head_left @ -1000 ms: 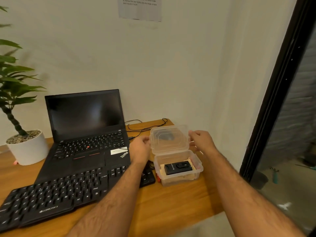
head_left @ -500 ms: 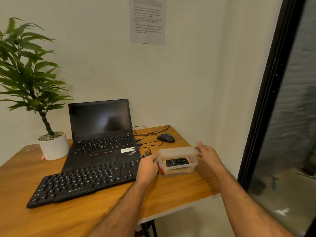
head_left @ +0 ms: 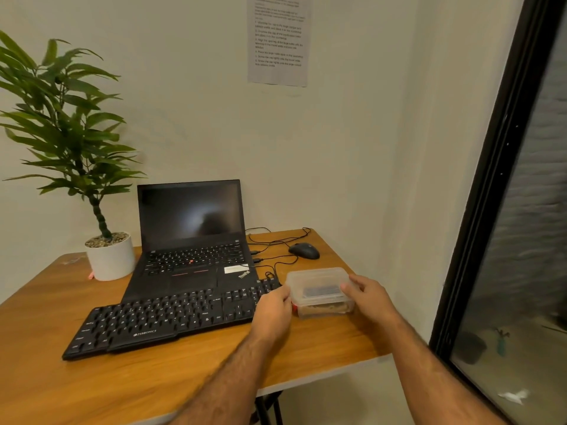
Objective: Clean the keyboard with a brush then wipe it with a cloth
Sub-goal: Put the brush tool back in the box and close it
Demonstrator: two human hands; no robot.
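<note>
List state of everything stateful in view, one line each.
plastic container: lid on, held at both ends
left hand: grips the container's left end
right hand: grips the container's right end
laptop: open, screen dark
external keyboard: flat on table, untouched
mouse: idle, cabled

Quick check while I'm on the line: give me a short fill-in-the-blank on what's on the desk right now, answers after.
1. Both hands, the left hand and the right hand, hold a clear plastic ____ with its lid on.
2. The black keyboard lies in front of the open ____.
3. The mouse sits behind the box, near the ____.
4. The white pot left of the laptop holds a green ____.

Answers: box; laptop; wall; plant
</note>
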